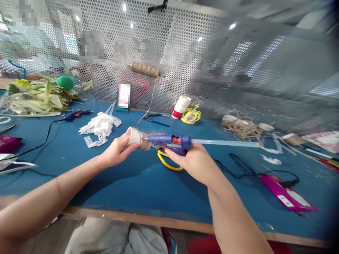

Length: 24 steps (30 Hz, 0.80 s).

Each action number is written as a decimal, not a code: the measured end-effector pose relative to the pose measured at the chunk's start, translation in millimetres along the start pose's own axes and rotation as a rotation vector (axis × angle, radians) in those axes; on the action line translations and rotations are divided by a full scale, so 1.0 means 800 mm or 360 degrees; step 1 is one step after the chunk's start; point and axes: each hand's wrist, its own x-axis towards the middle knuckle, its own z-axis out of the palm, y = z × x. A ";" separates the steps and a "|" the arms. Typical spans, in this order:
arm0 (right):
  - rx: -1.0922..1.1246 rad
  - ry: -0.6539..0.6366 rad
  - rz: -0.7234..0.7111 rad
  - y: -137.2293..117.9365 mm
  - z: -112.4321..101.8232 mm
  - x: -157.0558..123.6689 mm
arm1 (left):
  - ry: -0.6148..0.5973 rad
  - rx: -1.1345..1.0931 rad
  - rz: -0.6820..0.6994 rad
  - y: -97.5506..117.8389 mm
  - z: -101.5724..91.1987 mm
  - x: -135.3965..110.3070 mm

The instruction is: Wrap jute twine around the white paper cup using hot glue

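Note:
My left hand [118,151] is closed around a small paper cup [134,137] partly wrapped in brown twine, held on its side above the blue table [127,187]. My right hand [192,160] grips a blue hot glue gun [172,142] with a long clear glue stick [225,142] poking out of its back. The gun's nozzle touches the wrapped part of the cup. A strand of twine runs from the cup up to a twine spool [145,69] hung on the perforated metal screen. Yellow-handled scissors [166,160] lie on the table just under the gun.
A second glue gun [75,113] and white lace scraps [100,126] lie at the left. Dried leaves [37,97] and a green ball [65,82] sit far left. A tipped red-rimmed cup [181,106], yellow ribbon [191,115], twine coils [242,127] and a pink power strip [287,194] lie to the right.

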 end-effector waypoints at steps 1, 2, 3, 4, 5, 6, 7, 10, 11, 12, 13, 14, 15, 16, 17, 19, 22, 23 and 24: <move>0.0022 0.0011 0.0023 0.001 0.000 0.001 | -0.0004 0.0037 0.0048 0.000 0.000 0.000; 0.0045 0.0029 0.0036 0.002 0.000 0.001 | -0.0006 0.0071 0.0093 -0.001 0.000 -0.001; 0.0061 0.0042 0.0042 0.003 0.000 0.002 | -0.0007 0.0099 0.0135 -0.001 0.000 -0.001; 0.0068 0.0051 0.0044 0.004 0.000 0.002 | -0.0011 0.0117 0.0174 -0.001 0.000 -0.001; 0.0066 0.0056 0.0050 0.004 0.000 0.003 | -0.0017 0.0126 0.0209 -0.001 0.000 -0.001; 0.0056 0.0058 0.0059 0.005 0.000 0.004 | -0.0019 0.0129 0.0238 0.000 0.000 -0.001; 0.0043 0.0057 0.0069 0.005 0.000 0.004 | -0.0021 0.0129 0.0265 0.000 0.000 -0.001; 0.0019 0.0048 0.0105 0.006 0.000 0.006 | -0.0029 0.0128 0.0323 0.002 -0.001 0.000; 0.0012 0.0042 0.0116 0.007 0.000 0.006 | -0.0032 0.0127 0.0333 0.003 0.000 0.000; 0.0005 0.0038 0.0123 0.007 0.000 0.006 | -0.0034 0.0120 0.0330 0.003 0.000 0.000; 0.0001 0.0039 0.0122 0.007 0.000 0.006 | -0.0032 0.0107 0.0310 0.002 0.000 0.000; 0.0003 0.0040 0.0112 0.007 0.000 0.006 | -0.0025 0.0089 0.0271 0.002 0.001 0.000; 0.0010 0.0043 0.0094 0.006 0.000 0.005 | -0.0016 0.0064 0.0212 0.001 0.001 -0.001; 0.0020 0.0042 0.0074 0.006 0.000 0.005 | -0.0006 0.0033 0.0136 0.000 0.002 -0.001; 0.0030 0.0041 0.0056 0.005 0.000 0.004 | 0.0000 -0.0004 0.0049 -0.001 0.003 -0.002; 0.0026 0.0019 0.0029 0.002 0.001 0.002 | 0.0000 -0.0081 -0.0122 -0.002 0.004 -0.002; -0.0022 -0.0010 -0.0026 -0.002 0.002 0.000 | -0.0015 -0.0191 -0.0298 -0.001 0.005 -0.002; -0.0040 -0.0010 -0.0051 -0.003 0.002 -0.001 | -0.0020 -0.0227 -0.0330 0.000 0.005 -0.002; -0.0058 -0.0011 -0.0074 -0.004 0.003 -0.002 | -0.0027 -0.0260 -0.0350 0.001 0.005 -0.001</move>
